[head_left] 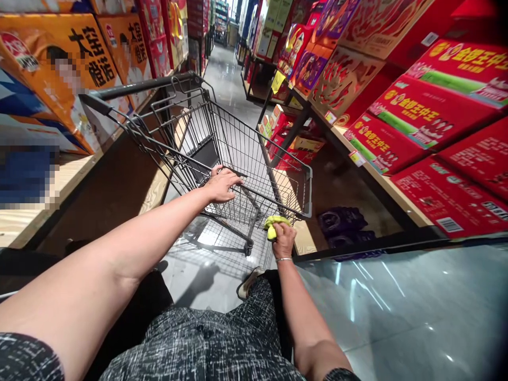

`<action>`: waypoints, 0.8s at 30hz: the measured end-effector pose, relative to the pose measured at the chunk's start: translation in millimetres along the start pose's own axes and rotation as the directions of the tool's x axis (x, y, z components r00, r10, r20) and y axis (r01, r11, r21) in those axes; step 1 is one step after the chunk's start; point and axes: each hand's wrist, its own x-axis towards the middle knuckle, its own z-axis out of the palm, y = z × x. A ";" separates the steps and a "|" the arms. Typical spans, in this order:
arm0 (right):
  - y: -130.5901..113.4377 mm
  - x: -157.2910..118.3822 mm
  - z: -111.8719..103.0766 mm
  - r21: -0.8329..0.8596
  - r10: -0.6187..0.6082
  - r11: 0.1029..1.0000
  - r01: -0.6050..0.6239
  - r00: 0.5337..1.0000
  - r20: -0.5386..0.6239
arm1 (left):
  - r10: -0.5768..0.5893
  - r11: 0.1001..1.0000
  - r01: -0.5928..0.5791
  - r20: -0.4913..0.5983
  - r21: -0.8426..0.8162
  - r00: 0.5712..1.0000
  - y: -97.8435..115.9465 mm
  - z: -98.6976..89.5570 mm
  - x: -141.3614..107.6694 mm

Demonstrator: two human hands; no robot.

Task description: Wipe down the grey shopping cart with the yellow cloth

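A dark grey wire shopping cart [234,143] stands at a slant in front of me, and its basket shows no goods inside. My left hand [223,184] lies over the near side rim of the basket, its fingers curled across the bar. In my right hand [284,241] is a bunched yellow-green cloth [277,222], close to the basket's near right corner. Whether the cloth touches the wire there I cannot tell. A black flap [204,159] sits inside the cart, and its push handle [138,87] is at the upper left.
Shelving lines both sides of a tiled aisle [224,69]. Orange packages [55,69] stand at left, red boxes [416,114] at right. A wooden shelf edge [392,196] runs beside the cart. Purple packs [341,222] lie low under the right shelf.
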 end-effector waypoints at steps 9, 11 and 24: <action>-3.0 -5.7 -16.5 0.063 0.048 0.997 -0.049 0.999 0.022 | -0.011 1.000 0.011 0.013 -0.004 1.000 -1.0 -0.5 0.2; 1.3 24.1 -47.5 0.048 0.066 0.997 -0.061 0.994 -0.090 | -0.007 1.000 0.007 0.001 -0.001 1.000 -1.2 0.2 0.5; 27.0 138.5 -123.0 -0.010 0.064 0.998 -0.068 0.864 0.500 | -0.013 1.000 0.013 -0.006 -0.016 1.000 2.1 3.9 6.3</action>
